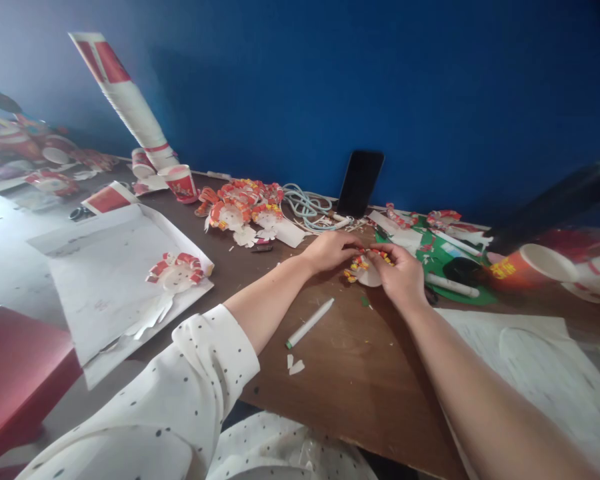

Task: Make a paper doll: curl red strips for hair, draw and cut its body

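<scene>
Both of my hands meet over a small paper-cup craft (pixel 369 274), which has a pale round base and curled red, orange and yellow strips round its edge. My left hand (pixel 331 252) comes in from the left, its fingertips pinched on the strips at the top. On the other side my right hand (pixel 401 273) grips the rim, thumb over the pale base. Fingers cover part of the craft. A white marker with a green end (pixel 310 323) lies on the brown table (pixel 360 380) in front of them, beside small paper scraps (pixel 295 365).
A black phone (pixel 361 183) leans on the blue wall. Finished-looking curled cup pieces (pixel 250 200) are heaped near a pale blue cord (pixel 307 203). Another cup craft (pixel 175 272) rests on white paper (pixel 100 267) at left. Right are green paper (pixel 433 250) and an orange cup (pixel 527 267).
</scene>
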The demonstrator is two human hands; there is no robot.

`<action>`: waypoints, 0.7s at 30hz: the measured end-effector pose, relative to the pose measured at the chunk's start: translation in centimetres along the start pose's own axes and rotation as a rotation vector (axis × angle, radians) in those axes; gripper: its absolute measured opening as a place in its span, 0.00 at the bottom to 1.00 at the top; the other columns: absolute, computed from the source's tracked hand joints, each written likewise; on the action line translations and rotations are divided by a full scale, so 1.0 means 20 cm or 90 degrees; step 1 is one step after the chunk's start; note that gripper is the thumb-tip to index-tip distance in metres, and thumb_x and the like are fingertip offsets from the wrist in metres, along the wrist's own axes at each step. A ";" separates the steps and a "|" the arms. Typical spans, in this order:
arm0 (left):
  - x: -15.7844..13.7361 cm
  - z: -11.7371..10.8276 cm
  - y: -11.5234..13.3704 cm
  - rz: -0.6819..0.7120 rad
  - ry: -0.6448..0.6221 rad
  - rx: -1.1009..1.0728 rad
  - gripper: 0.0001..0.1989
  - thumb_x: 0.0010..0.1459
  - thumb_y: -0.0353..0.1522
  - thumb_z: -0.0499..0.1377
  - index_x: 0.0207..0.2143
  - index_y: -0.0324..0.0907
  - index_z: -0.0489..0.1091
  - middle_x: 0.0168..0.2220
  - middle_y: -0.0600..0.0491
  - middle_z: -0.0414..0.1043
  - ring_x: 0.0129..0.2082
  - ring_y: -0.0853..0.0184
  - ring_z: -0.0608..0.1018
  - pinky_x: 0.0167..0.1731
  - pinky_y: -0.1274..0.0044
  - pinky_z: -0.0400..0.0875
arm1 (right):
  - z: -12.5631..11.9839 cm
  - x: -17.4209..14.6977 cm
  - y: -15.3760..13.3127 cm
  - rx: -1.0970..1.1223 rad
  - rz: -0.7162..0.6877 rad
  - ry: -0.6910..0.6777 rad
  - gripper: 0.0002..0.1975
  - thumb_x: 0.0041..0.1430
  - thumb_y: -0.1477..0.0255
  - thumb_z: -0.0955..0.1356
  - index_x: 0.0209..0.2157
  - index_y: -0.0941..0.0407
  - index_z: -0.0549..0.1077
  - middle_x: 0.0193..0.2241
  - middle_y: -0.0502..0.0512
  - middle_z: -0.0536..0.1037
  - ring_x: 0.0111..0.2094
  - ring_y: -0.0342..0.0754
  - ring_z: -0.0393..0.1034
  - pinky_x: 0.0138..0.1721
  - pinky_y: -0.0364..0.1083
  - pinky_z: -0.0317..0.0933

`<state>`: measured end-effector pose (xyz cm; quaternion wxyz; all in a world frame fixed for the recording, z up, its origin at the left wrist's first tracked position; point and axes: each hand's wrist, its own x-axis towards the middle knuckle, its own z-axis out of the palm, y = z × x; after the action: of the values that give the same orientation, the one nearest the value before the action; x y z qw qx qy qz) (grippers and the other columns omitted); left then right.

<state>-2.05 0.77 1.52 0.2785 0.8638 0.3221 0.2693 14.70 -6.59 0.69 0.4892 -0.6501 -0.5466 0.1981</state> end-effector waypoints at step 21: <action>0.00 0.03 0.03 -0.008 0.014 0.073 0.13 0.60 0.31 0.55 0.45 0.42 0.76 0.43 0.51 0.79 0.43 0.63 0.79 0.45 0.75 0.71 | 0.01 0.00 0.02 -0.023 -0.009 0.008 0.17 0.49 0.58 0.71 0.36 0.55 0.79 0.32 0.56 0.81 0.34 0.52 0.74 0.39 0.51 0.65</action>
<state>-1.55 0.23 1.51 0.2270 0.8734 0.3452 0.2580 14.70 -6.49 0.22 0.4820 -0.6564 -0.5515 0.1804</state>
